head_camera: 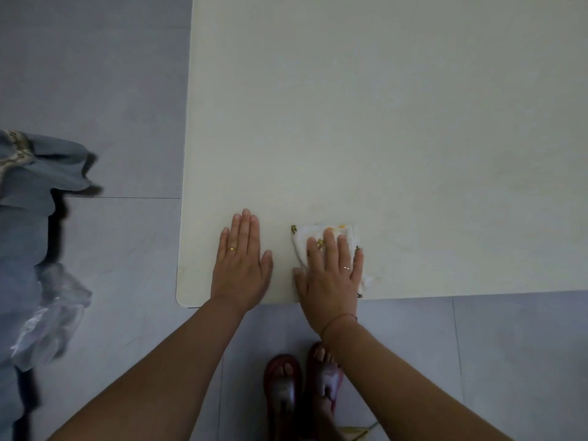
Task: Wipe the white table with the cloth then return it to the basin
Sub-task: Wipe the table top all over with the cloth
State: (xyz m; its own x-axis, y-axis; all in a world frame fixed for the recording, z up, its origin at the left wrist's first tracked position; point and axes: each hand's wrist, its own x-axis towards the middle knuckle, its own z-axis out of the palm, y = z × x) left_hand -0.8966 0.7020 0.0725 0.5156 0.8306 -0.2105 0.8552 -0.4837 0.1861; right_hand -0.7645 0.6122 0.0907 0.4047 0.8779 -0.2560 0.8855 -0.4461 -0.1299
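The white table (pixel 381 122) fills the upper right of the head view, with its near left corner rounded. A white cloth (pixel 310 235) with yellow and green prints lies flat near the table's front edge. My right hand (pixel 332 272) presses on it with straight, spread fingers and covers most of it. My left hand (pixel 241 265) rests flat on the bare tabletop a little to the left of the cloth, fingers straight and together. No basin is in view.
Grey floor tiles (pixel 95 74) lie left of and below the table. Blue-grey fabric (pixel 28 186) and a clear plastic bag (pixel 54 313) hang at the left edge. My feet in dark red sandals (pixel 283 386) stand below the table's front edge.
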